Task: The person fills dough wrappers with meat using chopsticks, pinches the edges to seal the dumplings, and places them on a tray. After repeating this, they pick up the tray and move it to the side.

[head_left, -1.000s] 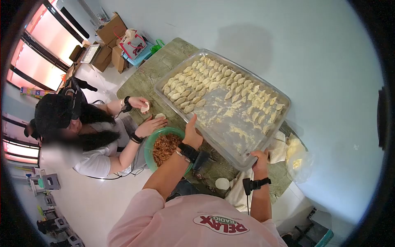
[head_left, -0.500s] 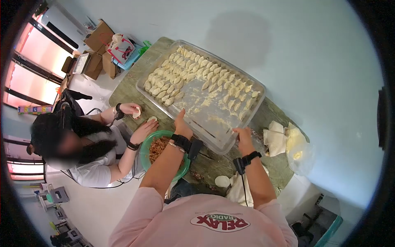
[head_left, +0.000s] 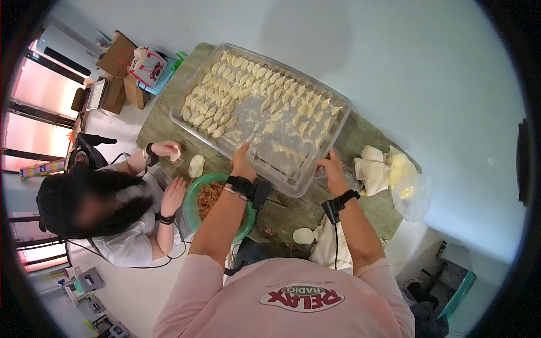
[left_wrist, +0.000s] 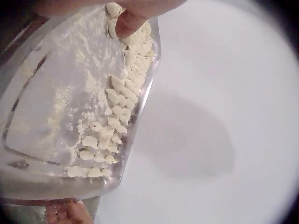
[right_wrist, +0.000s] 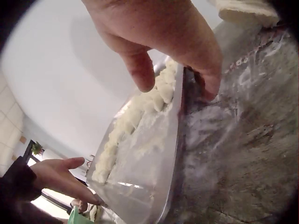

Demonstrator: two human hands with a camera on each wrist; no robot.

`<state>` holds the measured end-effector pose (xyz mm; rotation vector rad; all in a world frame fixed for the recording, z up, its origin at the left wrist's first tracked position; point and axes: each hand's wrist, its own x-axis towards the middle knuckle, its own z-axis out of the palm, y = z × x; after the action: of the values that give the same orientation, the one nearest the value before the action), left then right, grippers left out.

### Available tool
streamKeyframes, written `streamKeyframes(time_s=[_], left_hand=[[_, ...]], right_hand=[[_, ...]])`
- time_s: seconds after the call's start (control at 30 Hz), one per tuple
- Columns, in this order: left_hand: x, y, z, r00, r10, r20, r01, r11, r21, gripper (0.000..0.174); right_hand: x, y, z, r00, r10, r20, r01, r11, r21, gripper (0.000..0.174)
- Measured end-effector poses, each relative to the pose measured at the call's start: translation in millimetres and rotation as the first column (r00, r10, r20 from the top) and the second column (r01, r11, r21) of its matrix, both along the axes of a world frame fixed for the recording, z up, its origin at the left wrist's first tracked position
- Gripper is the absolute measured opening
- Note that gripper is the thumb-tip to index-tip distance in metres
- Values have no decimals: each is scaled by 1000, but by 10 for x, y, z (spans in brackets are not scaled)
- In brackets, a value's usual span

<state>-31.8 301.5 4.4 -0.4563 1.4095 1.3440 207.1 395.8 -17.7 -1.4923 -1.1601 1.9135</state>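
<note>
A big clear plastic tray dusted with flour sits on the green table, carrying several rows of raw dumplings along its far and left sides. My left hand grips the tray's near rim, its thumb over the edge beside the dumplings. My right hand grips the near right corner. In the right wrist view its thumb is inside the tray and its fingers are outside, against the table.
A green bowl of minced filling sits under my left forearm. A second person at the left holds a wrapper; another wrapper lies nearby. A dough disc, folded cloths and a plastic bag lie to the right.
The tray has moved away from me and down toward the table, both hands still on its near edge. The other person's lower hand drew back from the table.
</note>
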Motion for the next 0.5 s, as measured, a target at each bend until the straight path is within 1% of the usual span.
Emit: streamKeyframes(time_s=[0.03,0.07,0.1,0.13,0.2,0.23,0.27,0.3,0.33,0.4,0.43,0.5], left_hand=[[27,-15,49,1000,3,0,-3,1000,-7,69],[79,-34,106,998,-11,-54,8,999,-49,67],[137,-45,182,994,-29,-106,19,996,-93,65],[141,-50,92,994,-25,-108,15,995,-99,65],[143,-102,-153,999,36,-26,-37,996,-75,84],[205,-113,-164,998,47,-31,-49,996,-80,84],[296,-105,-176,998,54,28,-52,997,-58,75],[382,-93,-171,995,56,87,-53,998,-33,66],[442,-104,-147,995,58,83,-56,998,-34,66],[563,-109,-68,998,-63,20,64,993,-104,65],[597,-91,-1,998,-65,19,66,992,-105,65],[662,-42,123,994,-94,-51,79,964,-253,63]], right_hand=[[15,-7,-76,1000,3,0,-3,1000,-7,30],[49,-15,-191,1000,-10,-14,11,999,42,34],[35,-54,-150,999,-24,-28,26,996,89,39],[30,-93,-102,999,-20,-30,22,996,83,39],[16,-177,28,999,7,48,-12,995,97,52],[15,-181,-59,999,19,44,-23,996,91,52],[31,-168,-198,989,71,129,-85,991,104,57],[16,-168,-192,969,118,215,-145,983,114,63],[-5,-186,-169,970,121,211,-147,983,113,63],[-35,-202,-105,941,117,319,-176,971,164,66],[-49,-196,-83,941,115,317,-174,971,164,66],[-47,-156,-46,844,189,502,-332,919,213,72]])
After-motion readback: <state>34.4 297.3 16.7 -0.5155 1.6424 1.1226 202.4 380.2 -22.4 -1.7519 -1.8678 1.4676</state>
